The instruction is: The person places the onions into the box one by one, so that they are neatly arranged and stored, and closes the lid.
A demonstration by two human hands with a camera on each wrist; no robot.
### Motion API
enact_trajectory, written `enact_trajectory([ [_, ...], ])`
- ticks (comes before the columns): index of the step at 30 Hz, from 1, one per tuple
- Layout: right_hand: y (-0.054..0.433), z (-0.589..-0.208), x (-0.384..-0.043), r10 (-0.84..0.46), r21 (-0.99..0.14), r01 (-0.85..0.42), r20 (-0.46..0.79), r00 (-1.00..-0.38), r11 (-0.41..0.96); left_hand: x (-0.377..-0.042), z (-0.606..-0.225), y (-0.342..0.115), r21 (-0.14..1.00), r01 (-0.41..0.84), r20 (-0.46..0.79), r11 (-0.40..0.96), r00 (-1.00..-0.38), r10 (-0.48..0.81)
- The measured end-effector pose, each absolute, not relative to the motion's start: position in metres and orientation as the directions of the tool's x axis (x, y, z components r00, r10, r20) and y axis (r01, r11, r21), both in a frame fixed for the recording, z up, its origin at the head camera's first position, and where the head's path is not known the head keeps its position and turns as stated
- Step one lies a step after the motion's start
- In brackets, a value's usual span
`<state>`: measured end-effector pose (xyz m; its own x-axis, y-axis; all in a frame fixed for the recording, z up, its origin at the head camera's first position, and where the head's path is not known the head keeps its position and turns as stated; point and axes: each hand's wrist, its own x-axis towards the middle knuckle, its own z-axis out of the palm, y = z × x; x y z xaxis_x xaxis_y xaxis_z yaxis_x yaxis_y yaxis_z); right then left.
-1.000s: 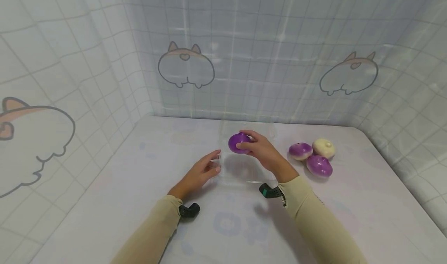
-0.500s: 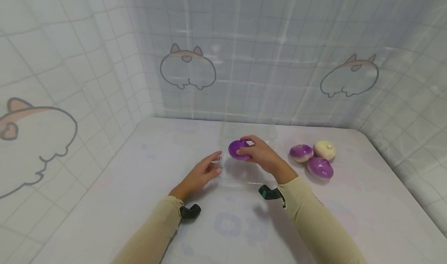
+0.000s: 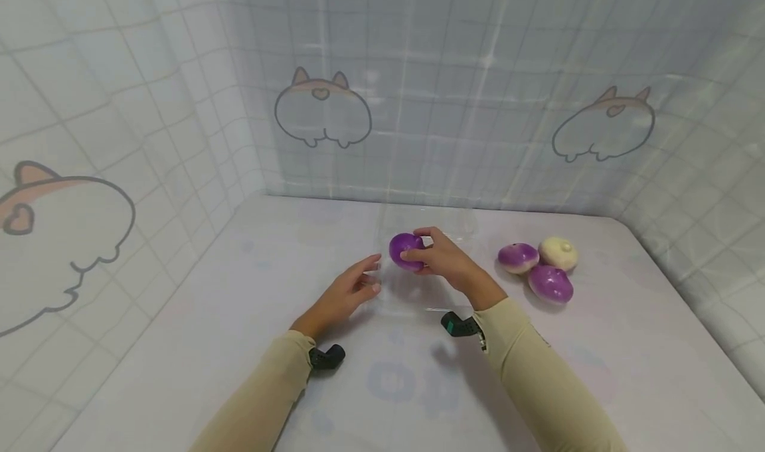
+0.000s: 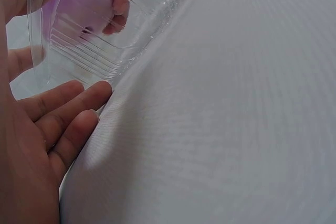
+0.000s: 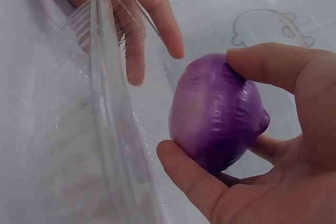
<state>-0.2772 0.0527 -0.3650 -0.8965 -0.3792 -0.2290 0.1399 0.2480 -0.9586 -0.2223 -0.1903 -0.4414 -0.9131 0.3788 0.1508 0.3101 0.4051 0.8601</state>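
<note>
My right hand [image 3: 445, 261] grips a glossy purple onion [image 3: 406, 251] between thumb and fingers, held over a clear plastic container [image 3: 418, 299]. In the right wrist view the onion [image 5: 215, 111] has a pale pink side and a pointed tip toward the palm. My left hand [image 3: 346, 291] is at the container's left side, its fingers spread and fairly straight. The left wrist view puts its thumb and a finger at the rim of the container [image 4: 94, 59], with other fingers low beside the wall. Through the clear plastic, the onion and some right-hand fingers show.
Right of the container, a purple-and-white onion [image 3: 518, 258], a cream onion [image 3: 558, 253] and another purple onion [image 3: 550, 284] lie together on the white table [image 3: 251, 286]. The container's lid [image 3: 427, 221] spreads behind it. A tiled-pattern curtain [image 3: 442, 93] surrounds the table.
My right hand and the onion have shifted slightly, dipping and then tilting a little over the container. My left hand stays at the container's side. The head view has shifted slightly.
</note>
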Motion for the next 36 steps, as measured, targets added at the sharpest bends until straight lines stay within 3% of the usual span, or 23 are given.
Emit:
enact_trajectory([
  [10, 0.048, -0.37, -0.28, -0.402, -0.923, 0.073, -0.235, -0.885, 0.379, -0.224, -0.442, -0.19, 0.868, 0.324, 0.168, 0.375, -0.905, 0.391],
  [16, 0.045, -0.373, -0.279, -0.378, -0.906, 0.111, -0.278, -0.883, 0.408, -0.223, -0.444, -0.192, 0.856, 0.321, 0.159, 0.404, -0.909, 0.385],
  [24, 0.039, -0.375, -0.281, -0.323, -0.914, 0.151, -0.283, -0.903, 0.377, -0.224, -0.444, -0.192, 0.856, 0.328, 0.164, 0.399, -0.905, 0.392],
  [36, 0.033, -0.384, -0.28, -0.356, -0.937, 0.14, -0.255, -0.899, 0.319, -0.222, -0.441, -0.191, 0.857, 0.32, 0.157, 0.404, -0.909, 0.386],
])
